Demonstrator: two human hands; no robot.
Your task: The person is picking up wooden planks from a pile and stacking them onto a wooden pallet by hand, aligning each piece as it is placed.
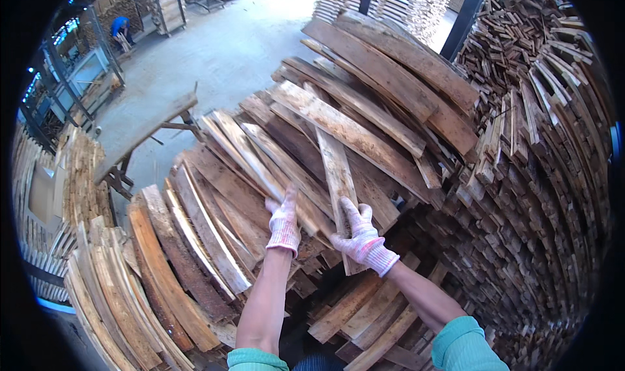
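My right hand (362, 235), in a pale glove with a pink cuff, is closed around the near end of a narrow wooden board (335, 159). The board slants away from me across the pile, and its near tip shows below my fingers. To the left, my left hand (284, 222), gloved alike, has thumb and fingers apart beside a light-edged plank (244, 153); it seems to hold nothing. A wide pale plank (348, 130) lies beyond my right hand among other rough brown boards (384, 71) in the pile.
Tall stacks of boards (521, 234) rise at the right. More planks (163, 273) fan out at the left, and a lower group (368, 312) lies below my hands. Past a wooden trestle (150, 133), a person in blue (121, 29) bends on the concrete floor (215, 52).
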